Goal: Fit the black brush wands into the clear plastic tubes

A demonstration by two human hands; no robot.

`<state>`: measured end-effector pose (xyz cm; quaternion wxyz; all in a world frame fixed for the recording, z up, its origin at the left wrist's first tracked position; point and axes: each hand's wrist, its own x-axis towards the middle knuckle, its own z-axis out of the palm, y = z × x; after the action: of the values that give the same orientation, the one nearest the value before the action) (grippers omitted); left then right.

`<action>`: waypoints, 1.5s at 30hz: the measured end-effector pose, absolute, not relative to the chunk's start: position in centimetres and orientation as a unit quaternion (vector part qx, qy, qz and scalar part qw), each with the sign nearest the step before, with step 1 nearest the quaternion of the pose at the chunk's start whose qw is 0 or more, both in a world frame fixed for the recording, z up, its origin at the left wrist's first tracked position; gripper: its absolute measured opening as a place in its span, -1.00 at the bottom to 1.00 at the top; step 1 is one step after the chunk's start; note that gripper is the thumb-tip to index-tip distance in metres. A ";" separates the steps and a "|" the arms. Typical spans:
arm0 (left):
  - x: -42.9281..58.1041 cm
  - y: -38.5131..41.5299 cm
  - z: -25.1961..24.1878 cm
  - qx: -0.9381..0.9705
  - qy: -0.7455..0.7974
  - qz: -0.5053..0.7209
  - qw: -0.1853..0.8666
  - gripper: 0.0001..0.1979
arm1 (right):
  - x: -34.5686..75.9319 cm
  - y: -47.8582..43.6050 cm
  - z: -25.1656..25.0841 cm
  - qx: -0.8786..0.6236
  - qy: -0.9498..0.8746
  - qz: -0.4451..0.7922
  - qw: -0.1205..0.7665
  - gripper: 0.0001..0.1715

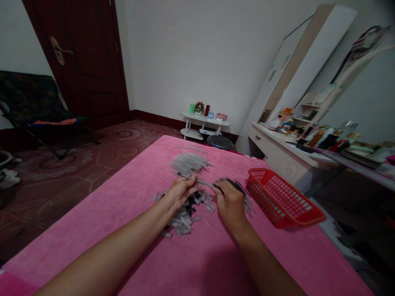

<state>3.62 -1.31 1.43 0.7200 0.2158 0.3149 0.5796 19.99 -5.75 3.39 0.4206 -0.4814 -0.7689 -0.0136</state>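
Note:
My left hand (pixel 182 190) is closed around a thin, translucent pen barrel (pixel 203 183), which points across to the right. At that barrel's right end, my right hand (pixel 231 202) pinches a slim black-ended pen refill (pixel 219 189); how far the two overlap cannot be made out. Just beyond my left hand lies a pile of clear pen barrels (pixel 189 163). Translucent pen caps (pixel 182 224) and small black pieces (pixel 193 201) are heaped below my left hand, partly hidden by it. A bundle of dark-tipped refills (pixel 247 202) sits behind my right hand.
A red plastic basket (pixel 277 201) stands at the right edge of the pink-covered table (pixel 129 230). Past the table are a low white stand (pixel 203 118) and a cluttered dresser (pixel 280 152). To the left are a folding chair (pixel 40 107) and a dark red door (pixel 83 61).

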 end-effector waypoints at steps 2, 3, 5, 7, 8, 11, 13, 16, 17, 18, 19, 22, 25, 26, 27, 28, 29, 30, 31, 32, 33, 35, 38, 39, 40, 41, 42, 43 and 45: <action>3.7 -1.5 1.4 0.221 0.315 0.580 0.719 -0.87 | 19.9 -5.8 3.4 -0.505 -0.750 0.004 0.427 -0.81; 3.8 -1.6 1.4 0.224 0.311 0.581 0.718 -0.87 | 19.8 -5.9 3.4 -0.520 -0.739 0.018 0.429 -0.77; 3.9 -1.7 1.4 0.237 0.302 0.583 0.716 -0.84 | 19.7 -5.9 3.5 -0.546 -0.716 0.051 0.432 -0.67; 4.1 -1.8 1.6 0.262 0.292 0.585 0.710 -0.79 | 19.6 -5.9 3.6 -0.563 -0.705 0.078 0.425 -0.60; 4.2 -1.9 1.7 0.280 0.288 0.583 0.706 -0.76 | 19.6 -5.9 3.7 -0.566 -0.707 0.088 0.414 -0.58; 4.4 -2.3 2.2 0.335 0.285 0.565 0.698 -0.66 | 19.4 -5.9 4.1 -0.576 -0.727 0.097 0.361 -0.56; 4.4 -2.5 2.4 0.354 0.282 0.556 0.697 -0.62 | 19.4 -5.8 4.3 -0.579 -0.734 0.104 0.339 -0.55; 4.4 -2.5 2.6 0.361 0.276 0.557 0.695 -0.58 | 19.6 -5.6 4.7 -0.566 -0.730 0.157 0.350 -0.66; 4.4 -2.5 2.5 0.365 0.276 0.559 0.692 -0.57 | 19.7 -5.5 4.7 -0.561 -0.725 0.179 0.358 -0.73; 4.3 -2.4 2.5 0.369 0.278 0.560 0.688 -0.57 | 19.9 -5.4 4.8 -0.558 -0.721 0.197 0.360 -0.78; 4.2 -2.3 2.5 0.377 0.282 0.559 0.682 -0.57 | 20.2 -5.2 5.0 -0.558 -0.718 0.209 0.360 -0.80; 3.3 -1.6 2.5 0.439 0.308 0.548 0.641 -0.61 | 21.7 -4.8 6.1 -0.571 -0.709 0.222 0.348 -0.78; 1.4 0.0 2.4 0.556 0.367 0.558 0.494 -0.66 | 24.6 -4.8 8.3 -0.620 -0.679 0.140 0.367 -0.70; 0.5 0.7 2.1 0.598 0.399 0.552 0.422 -0.70 | 25.9 -4.9 9.3 -0.646 -0.665 0.071 0.368 -0.70; -0.4 1.5 1.8 0.632 0.431 0.534 0.359 -0.73 | 27.3 -5.1 10.2 -0.685 -0.633 -0.007 0.361 -0.67; -1.3 2.2 1.3 0.656 0.460 0.511 0.311 -0.74 | 28.7 -5.3 11.0 -0.730 -0.587 -0.080 0.341 -0.63; -2.1 2.9 0.7 0.677 0.482 0.486 0.269 -0.74 | 30.1 -5.6 11.8 -0.775 -0.541 -0.128 0.302 -0.58; -2.8 3.5 0.1 0.698 0.499 0.457 0.235 -0.74 | 31.5 -5.8 12.4 -0.818 -0.495 -0.152 0.250 -0.53; -3.4 4.0 -0.6 0.714 0.508 0.433 0.212 -0.74 | 32.8 -6.0 12.8 -0.852 -0.456 -0.154 0.206 -0.48; -3.8 4.4 -1.2 0.727 0.511 0.412 0.201 -0.73 | 33.9 -6.2 13.1 -0.874 -0.433 -0.142 0.171 -0.45; -4.1 4.6 -1.8 0.737 0.516 0.391 0.193 -0.73 | 34.9 -6.3 13.2 -0.889 -0.412 -0.132 0.147 -0.41; -4.3 4.9 -2.6 0.765 0.513 0.351 0.172 -0.71 | 36.1 -6.3 13.1 -0.908 -0.390 -0.099 0.115 -0.36; -4.3 4.8 -2.9 0.800 0.499 0.310 0.127 -0.70 | 36.4 -6.0 12.4 -0.912 -0.396 -0.058 0.093 -0.34; -4.3 4.7 -2.8 0.806 0.497 0.302 0.112 -0.70 | 36.3 -5.9 12.1 -0.909 -0.405 -0.050 0.086 -0.35; -4.3 4.7 -2.7 0.810 0.497 0.295 0.100 -0.71 | 36.1 -5.7 11.9 -0.906 -0.414 -0.044 0.079 -0.36; -4.3 4.6 -2.6 0.812 0.499 0.288 0.090 -0.72 | 35.9 -5.6 11.6 -0.901 -0.426 -0.038 0.070 -0.37; -4.3 4.6 -2.6 0.814 0.502 0.282 0.081 -0.73 | 35.8 -5.4 11.4 -0.895 -0.440 -0.033 0.060 -0.38; -4.3 4.5 -2.5 0.815 0.504 0.276 0.074 -0.73 | 35.7 -5.3 11.2 -0.888 -0.455 -0.031 0.051 -0.40; -4.4 4.5 -2.4 0.817 0.509 0.263 0.061 -0.74 | 35.6 -5.2 10.9 -0.874 -0.483 -0.031 0.041 -0.43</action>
<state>-4.38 4.48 -2.42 0.0606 0.8175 0.5089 0.2630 35.60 -5.18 10.87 0.0410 -0.8740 -0.4833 -0.0308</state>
